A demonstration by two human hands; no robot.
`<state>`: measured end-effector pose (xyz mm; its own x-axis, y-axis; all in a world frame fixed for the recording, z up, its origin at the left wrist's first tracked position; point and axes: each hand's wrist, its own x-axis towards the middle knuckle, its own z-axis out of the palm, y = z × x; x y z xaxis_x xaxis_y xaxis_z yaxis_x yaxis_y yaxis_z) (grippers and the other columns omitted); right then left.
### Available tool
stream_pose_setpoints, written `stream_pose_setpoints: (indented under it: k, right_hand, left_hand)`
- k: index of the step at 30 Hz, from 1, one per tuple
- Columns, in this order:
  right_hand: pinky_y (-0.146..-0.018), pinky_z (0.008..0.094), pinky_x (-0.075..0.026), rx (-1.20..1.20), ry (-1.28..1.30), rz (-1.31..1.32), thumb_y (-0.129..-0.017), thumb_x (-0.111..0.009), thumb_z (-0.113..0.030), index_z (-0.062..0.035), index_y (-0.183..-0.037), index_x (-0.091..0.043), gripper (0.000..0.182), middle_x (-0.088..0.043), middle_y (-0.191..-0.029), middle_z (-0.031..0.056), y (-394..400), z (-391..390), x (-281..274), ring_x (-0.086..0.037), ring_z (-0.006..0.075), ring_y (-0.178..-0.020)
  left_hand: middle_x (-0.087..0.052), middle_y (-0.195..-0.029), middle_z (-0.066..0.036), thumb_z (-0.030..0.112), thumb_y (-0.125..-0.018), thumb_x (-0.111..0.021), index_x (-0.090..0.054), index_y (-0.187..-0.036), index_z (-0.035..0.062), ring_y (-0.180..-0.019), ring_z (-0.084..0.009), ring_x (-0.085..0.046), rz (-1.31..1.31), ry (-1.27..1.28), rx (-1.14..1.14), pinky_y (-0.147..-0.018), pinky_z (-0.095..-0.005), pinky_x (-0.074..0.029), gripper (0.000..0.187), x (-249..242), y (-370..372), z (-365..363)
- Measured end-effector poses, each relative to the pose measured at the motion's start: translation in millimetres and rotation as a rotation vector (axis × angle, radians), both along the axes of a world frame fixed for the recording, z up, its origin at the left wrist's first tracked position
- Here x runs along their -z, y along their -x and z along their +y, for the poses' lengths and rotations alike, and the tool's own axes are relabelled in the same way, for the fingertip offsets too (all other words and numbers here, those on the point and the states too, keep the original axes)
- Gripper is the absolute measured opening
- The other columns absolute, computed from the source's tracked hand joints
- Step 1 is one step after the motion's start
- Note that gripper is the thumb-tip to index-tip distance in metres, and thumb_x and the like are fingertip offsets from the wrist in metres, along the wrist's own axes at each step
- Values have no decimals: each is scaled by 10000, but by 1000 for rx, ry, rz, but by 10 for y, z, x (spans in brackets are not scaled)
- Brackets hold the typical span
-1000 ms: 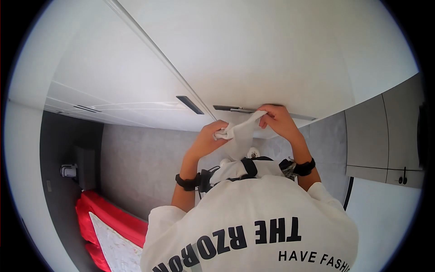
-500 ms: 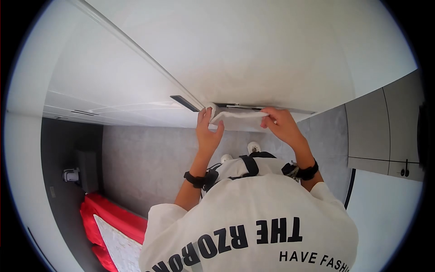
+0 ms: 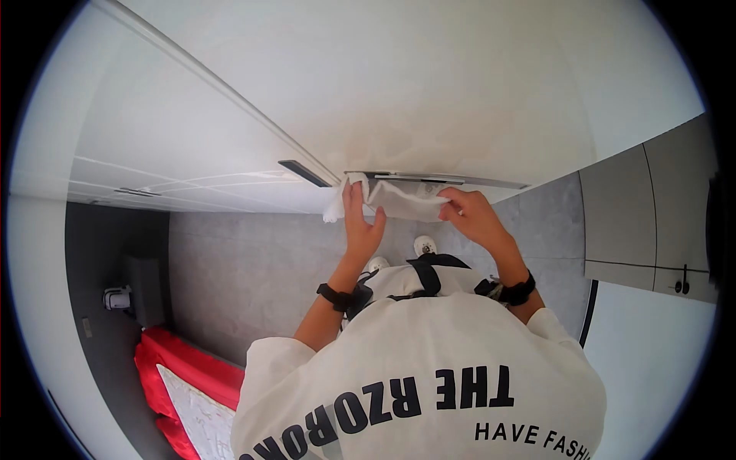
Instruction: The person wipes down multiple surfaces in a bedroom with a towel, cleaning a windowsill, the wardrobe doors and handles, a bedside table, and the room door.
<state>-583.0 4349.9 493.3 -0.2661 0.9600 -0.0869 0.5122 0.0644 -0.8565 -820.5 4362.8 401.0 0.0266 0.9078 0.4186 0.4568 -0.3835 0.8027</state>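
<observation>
Center of frame: the white cloth is hanging below a long handle; the left hand is touching it, thumb and fingers spread; the right hand is pinching its edge.

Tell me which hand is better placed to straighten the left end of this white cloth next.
Left, I'd judge: the left hand has its fingers against that end of the white cloth, thumb spread apart, while the right hand pinches the opposite end.
</observation>
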Motion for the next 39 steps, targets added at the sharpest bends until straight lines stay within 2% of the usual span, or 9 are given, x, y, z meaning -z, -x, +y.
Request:
stream_pose_setpoints:
  k: [4, 9, 12, 18, 21, 24, 30, 36, 39]
  right_hand:
    - [-608, 322, -475, 39, -67, 9, -815, -526, -88, -17, -933, -583, 149, -646, -704, 121, 18, -2, 30, -620, 257, -630]
    - [-611, 326, -478, 71, -81, -29, -816, -533, -91, -18, -940, -584, 152, -650, -710, 128, -54, -28, 13, -624, 269, -634]
    - [-630, 310, -493, 84, -58, -66, -826, -531, -73, 0, -965, -576, 163, -650, -729, 143, -118, -68, -13, -635, 250, -658]
    - [-636, 298, -502, 100, -22, -93, -832, -522, -45, 13, -982, -562, 166, -649, -739, 153, -239, -137, 32, -646, 230, -674]
    - [-636, 296, -503, 102, -7, -115, -834, -516, -36, 15, -988, -558, 168, -649, -742, 153, -246, -155, 15, -647, 224, -673]
    - [-640, 297, -502, 88, -8, -110, -837, -512, -39, 16, -992, -557, 171, -649, -749, 153, -236, -178, 21, -647, 223, -679]
    - [-654, 300, -494, 36, 4, -91, -840, -508, -57, 15, -986, -563, 172, -649, -763, 149, -162, -153, -17, -644, 222, -698]
    - [-659, 297, -489, -53, -3, -35, -839, -513, -71, 8, -987, -572, 178, -649, -762, 142, -24, 27, 89, -638, 221, -690]
    - [-620, 325, -470, -72, -68, -72, -819, -547, -115, -23, -974, -584, 184, -638, -726, 134, 142, 151, 192, -619, 254, -657]
  left_hand:
    - [-307, -1338, -195, -19, -743, -557, -329, -1332, -72, -1261, -315, -330, -43, 54, 27, -1047, -359, -265, 634, -43, -8, 34]
    - [-262, -1325, -121, -63, -716, -532, -340, -1326, -59, -1211, -238, -344, -174, 101, 50, -1028, -324, -282, 639, 71, -20, 79]
    - [-251, -1333, -114, -66, -715, -520, -343, -1325, -52, -1198, -227, -344, -254, 122, 86, -1038, -321, -268, 635, 68, -41, 70]
    - [-261, -1322, -110, -32, -724, -502, -359, -1310, -49, -1234, -227, -320, -249, 133, 105, -1069, -343, -232, 604, 52, -150, 38]
    - [-315, -1295, -167, 10, -735, -536, -378, -1268, -54, -1176, -287, -371, -279, 94, 84, -1015, -347, -288, 560, 37, -164, 62]
    - [-327, -1301, -134, -5, -736, -511, -402, -1248, -41, -1182, -256, -380, -583, 199, 121, -1025, -345, -294, 525, -42, -191, 59]
    - [-393, -1229, -92, -25, -734, -481, -432, -1212, -25, -1133, -226, -432, -803, 235, 161, -1008, -318, -311, 480, -111, -187, 120]
    - [-447, -1168, -81, -50, -736, -493, -470, -1125, -27, -1083, -201, -471, -761, 227, 193, -973, -314, -359, 390, -80, -113, 201]
    - [-466, -1132, -95, -63, -740, -511, -491, -1087, -22, -1028, -211, -504, -563, 103, 81, -934, -299, -397, 350, -93, -161, 201]
